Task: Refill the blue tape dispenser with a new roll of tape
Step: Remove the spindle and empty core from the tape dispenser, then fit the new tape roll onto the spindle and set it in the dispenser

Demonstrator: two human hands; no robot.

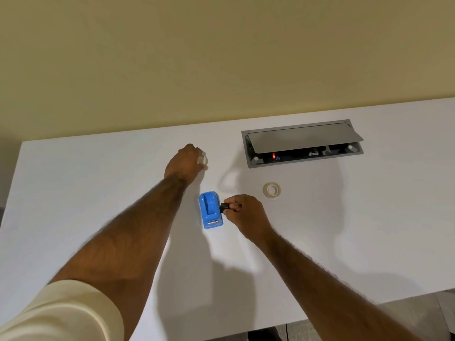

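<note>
The blue tape dispenser stands on the white table near its middle, with no roll in its slot. My right hand sits just right of it, pinching a small black spool core against the dispenser's side. My left hand is farther back, closed over a small white ring-shaped thing, mostly hidden under the fingers. A roll of clear tape lies flat on the table, to the right of both hands and apart from them.
A grey cable box is set into the table at the back right, its lid propped open over sockets. A beige wall rises behind the table. The table's front edge runs at the lower right, with floor beyond.
</note>
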